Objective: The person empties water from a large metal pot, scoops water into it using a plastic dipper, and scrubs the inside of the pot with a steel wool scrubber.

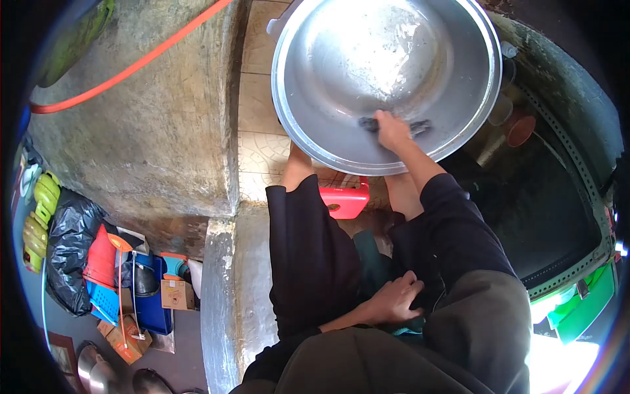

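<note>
Head view: metal basin (374, 65) is the landmark. Right hand (394, 133) inside it, at near wall, fingers clamped round dark pad (421, 127), 2 ends sticking out. Left hand (397, 299) well apart from basin, bodyward, fingers bent; can't tell if gripping anything. Red plastic item (348, 200) just bodyward of basin's near rim. Risks: basin could tip or slide under hard pushing, only 1 hand there; pad could slip out if grip loosens.
</note>
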`<state>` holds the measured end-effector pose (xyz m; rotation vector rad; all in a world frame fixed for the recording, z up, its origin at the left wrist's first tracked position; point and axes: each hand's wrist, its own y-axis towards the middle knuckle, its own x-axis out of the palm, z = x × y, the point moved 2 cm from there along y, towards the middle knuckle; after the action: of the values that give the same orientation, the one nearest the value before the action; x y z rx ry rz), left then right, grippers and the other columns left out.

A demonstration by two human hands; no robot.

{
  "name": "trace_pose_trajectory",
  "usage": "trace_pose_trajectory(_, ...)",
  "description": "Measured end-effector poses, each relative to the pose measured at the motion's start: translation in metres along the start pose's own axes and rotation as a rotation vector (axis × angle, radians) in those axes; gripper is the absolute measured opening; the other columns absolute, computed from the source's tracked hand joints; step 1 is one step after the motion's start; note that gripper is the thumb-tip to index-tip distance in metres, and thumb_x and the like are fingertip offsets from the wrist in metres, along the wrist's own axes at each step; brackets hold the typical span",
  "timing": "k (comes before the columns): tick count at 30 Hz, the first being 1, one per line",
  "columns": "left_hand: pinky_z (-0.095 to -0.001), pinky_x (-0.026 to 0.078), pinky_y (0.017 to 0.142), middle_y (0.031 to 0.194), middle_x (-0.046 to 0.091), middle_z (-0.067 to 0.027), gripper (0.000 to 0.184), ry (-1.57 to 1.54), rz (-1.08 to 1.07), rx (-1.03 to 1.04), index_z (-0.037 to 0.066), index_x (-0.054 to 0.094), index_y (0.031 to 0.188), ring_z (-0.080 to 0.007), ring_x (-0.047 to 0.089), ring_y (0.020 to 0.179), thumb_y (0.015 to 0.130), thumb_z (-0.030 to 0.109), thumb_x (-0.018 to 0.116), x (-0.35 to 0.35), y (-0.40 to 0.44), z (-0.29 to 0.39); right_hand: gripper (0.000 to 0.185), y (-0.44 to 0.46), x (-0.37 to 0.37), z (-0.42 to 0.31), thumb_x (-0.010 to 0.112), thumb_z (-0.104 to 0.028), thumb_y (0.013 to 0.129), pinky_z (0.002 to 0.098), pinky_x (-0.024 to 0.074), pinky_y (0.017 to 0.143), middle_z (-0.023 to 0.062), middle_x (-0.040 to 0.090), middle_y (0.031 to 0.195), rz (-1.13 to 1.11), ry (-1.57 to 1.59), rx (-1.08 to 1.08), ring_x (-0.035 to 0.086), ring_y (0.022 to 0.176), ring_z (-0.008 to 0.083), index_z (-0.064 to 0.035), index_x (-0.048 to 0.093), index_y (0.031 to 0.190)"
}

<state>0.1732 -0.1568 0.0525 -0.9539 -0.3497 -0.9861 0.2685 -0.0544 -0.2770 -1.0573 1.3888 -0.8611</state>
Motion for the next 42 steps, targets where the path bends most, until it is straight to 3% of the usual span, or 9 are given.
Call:
trace_pose_trajectory(5, -0.0459, 0.045, 0.087, 0.113, 0.041, -0.0166, 0.06, 0.034, -0.02, -0.032, 0.0, 0.047, 0.119, -0.0354, 0.053, 0.103, 0.074, 0.033, 0.068, 0.0, 0.004, 0.004, 0.024, 0.003, -0.018, -0.149, 0.061, -0.014, 0.075, 0.0395, 0.0426, 0.087, 0.0146, 0.056, 0.1, 0.359, 0.86, -0.663, 0.051, 0.099, 0.0318, -0.0062, 0.055, 0.097)
trace_pose_trajectory(10, -0.0458, 0.045, 0.088, 0.113, 0.041, -0.0169, 0.061, 0.032, -0.048, -0.048, 0.0, 0.046, 0.12, -0.036, 0.051, 0.105, 0.074, 0.034, 0.068, 0.001, 0.003, 0.003, 0.03, 0.048, -0.099, -0.186, 0.065, -0.016, 0.078, 0.0393, 0.0403, 0.092, 0.0199, 0.053, 0.107, 0.825, 0.993, -0.526, 0.05, 0.103, 0.0343, -0.0024, 0.053, 0.103)
trace_pose_trajectory(18, -0.0469, 0.045, 0.086, 0.114, 0.042, -0.0187, 0.062, 0.003, -0.003, -0.02, -0.002, 0.046, 0.121, -0.0371, 0.053, 0.102, 0.074, 0.034, 0.068, -0.004, 0.003, 0.007, 0.055, -0.049, -0.015, -0.123, 0.05, -0.004, 0.066, 0.0442, 0.0334, 0.101, 0.0201, 0.035, 0.138, 0.205, 0.572, -0.676, 0.038, 0.123, 0.0412, -0.0067, 0.05, 0.121)
trace_pose_trajectory(21, -0.0465, 0.045, 0.087, 0.115, 0.042, -0.0186, 0.062, -0.018, -0.036, -0.015, -0.002, 0.046, 0.121, -0.0371, 0.053, 0.103, 0.075, 0.034, 0.067, -0.009, 0.003, 0.008, 0.041, 0.01, -0.07, -0.176, 0.047, 0.0, 0.067, 0.0455, 0.035, 0.097, 0.0247, 0.04, 0.127, 0.575, 0.844, -0.785, 0.041, 0.112, 0.0426, 0.0008, 0.047, 0.109)
trace_pose_trajectory(24, -0.048, 0.044, 0.088, 0.116, 0.041, -0.0176, 0.062, 0.044, -0.094, -0.022, -0.002, 0.046, 0.121, -0.0367, 0.052, 0.105, 0.075, 0.035, 0.067, -0.005, 0.002, 0.002, 0.038, 0.06, -0.136, -0.194, 0.047, 0.003, 0.07, 0.0459, 0.0337, 0.098, 0.0273, 0.043, 0.119, 1.075, 1.056, -0.445, 0.041, 0.11, 0.0435, 0.0046, 0.045, 0.108)
trace_pose_trajectory(27, -0.0489, 0.043, 0.089, 0.117, 0.041, -0.0162, 0.061, 0.023, 0.041, -0.031, -0.001, 0.046, 0.121, -0.036, 0.05, 0.108, 0.076, 0.034, 0.066, -0.003, 0.0, 0.005, 0.046, 0.04, -0.08, -0.185, 0.049, 0.001, 0.075, 0.0433, 0.0335, 0.102, 0.0262, 0.04, 0.127, 0.839, 0.869, -0.684, 0.04, 0.116, 0.0429, 0.0043, 0.044, 0.12)
trace_pose_trajectory(34, -0.0486, 0.041, 0.09, 0.119, 0.04, -0.0156, 0.062, -0.026, -0.088, -0.094, 0.001, 0.045, 0.123, -0.0343, 0.048, 0.111, 0.076, 0.035, 0.066, -0.024, -0.004, 0.018, 0.038, 0.013, 0.013, -0.073, 0.054, -0.004, 0.076, 0.0427, 0.0417, 0.098, 0.0111, 0.041, 0.134, 0.068, 0.18, -0.492, 0.043, 0.116, 0.0374, -0.0156, 0.063, 0.111)
trace_pose_trajectory(37, -0.0487, 0.039, 0.092, 0.119, 0.04, -0.0151, 0.062, -0.081, -0.079, -0.078, 0.002, 0.044, 0.123, -0.0333, 0.048, 0.112, 0.076, 0.035, 0.066, -0.029, -0.01, 0.018, 0.028, 0.057, -0.016, -0.083, 0.055, -0.014, 0.08, 0.0346, 0.0482, 0.09, 0.0018, 0.043, 0.128, 0.209, -0.286, -0.786, 0.046, 0.111, 0.0279, -0.0202, 0.065, 0.105)
trace_pose_trajectory(42, -0.0584, 0.031, 0.096, 0.118, 0.04, -0.0133, 0.059, -0.042, -0.046, 0.017, 0.003, 0.045, 0.122, -0.0312, 0.046, 0.115, 0.077, 0.035, 0.065, -0.018, -0.012, 0.008, 0.041, 0.112, -0.094, -0.094, 0.053, -0.008, 0.078, 0.0349, 0.0478, 0.087, 0.0015, 0.049, 0.124, 0.735, -0.235, -0.914, 0.053, 0.1, 0.026, -0.0254, 0.058, 0.115)
